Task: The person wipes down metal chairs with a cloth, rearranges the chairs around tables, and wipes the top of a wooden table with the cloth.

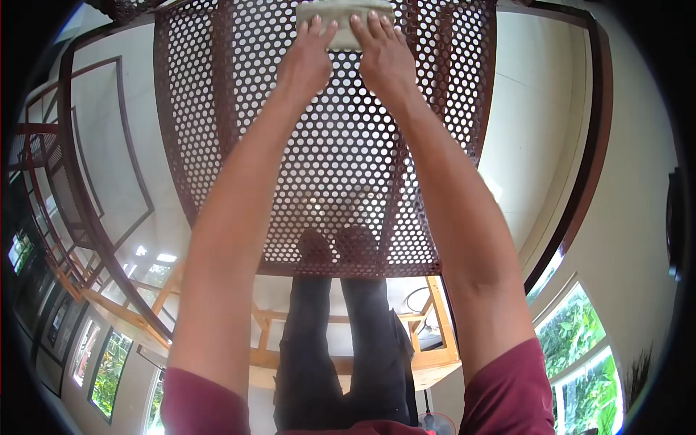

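A folded beige cloth (346,13) lies at the top of the view on a dark brown perforated metal seat (341,159). My left hand (308,58) presses on its near left part, fingers stretched out on top. Beside it, my right hand (386,61) rests on the right part of the cloth, with its fingers spread and lying flat. Both arms reach straight forward over the seat. Whether any fingertip tucks under the cloth is hidden.
Brown metal armrests (596,145) curve along both sides of the seat. Below stands a light wooden frame (435,359) near my legs. Another brown metal seat (61,174) is at the left, and windows (576,333) show at the lower right.
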The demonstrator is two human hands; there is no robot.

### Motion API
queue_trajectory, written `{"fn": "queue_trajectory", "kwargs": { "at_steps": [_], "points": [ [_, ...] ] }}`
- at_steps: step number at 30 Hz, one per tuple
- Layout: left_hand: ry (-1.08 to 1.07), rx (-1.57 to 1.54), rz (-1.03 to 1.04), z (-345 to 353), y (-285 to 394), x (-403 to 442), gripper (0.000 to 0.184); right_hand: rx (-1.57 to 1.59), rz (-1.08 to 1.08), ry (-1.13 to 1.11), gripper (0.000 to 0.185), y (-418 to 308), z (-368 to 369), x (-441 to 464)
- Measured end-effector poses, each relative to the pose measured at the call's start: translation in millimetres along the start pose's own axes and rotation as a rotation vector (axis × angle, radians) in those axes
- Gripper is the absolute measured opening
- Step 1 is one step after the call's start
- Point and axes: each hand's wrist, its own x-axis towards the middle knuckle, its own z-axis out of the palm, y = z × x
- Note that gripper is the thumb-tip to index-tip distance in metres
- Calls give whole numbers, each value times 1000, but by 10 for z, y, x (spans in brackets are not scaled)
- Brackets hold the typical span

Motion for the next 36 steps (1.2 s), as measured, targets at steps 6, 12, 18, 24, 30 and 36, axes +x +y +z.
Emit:
{"fn": "queue_trajectory", "kwargs": {
  "at_steps": [6, 12, 18, 24, 30, 36],
  "points": [
    [-49, -232, -135, -50, 409, -1378, 57, -45, 91, -213, 67, -598, -299, -1239],
    [-191, -353, -296, -167, 835, -2610, 62, 72, 208, -393, 73, -1106, -561, -2346],
    [-356, -382, -378, -231, 1102, -3671, 64, 226, 348, -492, 74, -1594, -816, -3294],
    [-579, -491, -487, -437, 1371, -4469, 60, 172, 425, -730, 73, -1938, -1071, -4130],
    [-790, -397, -427, -601, 1476, -4819, 53, 354, 525, -734, 59, -2040, -1330, -4376],
    [-1106, -566, -543, -947, 1490, -4526, 37, 538, 507, -987, 48, -1791, -1462, -4332]
  ]
}}
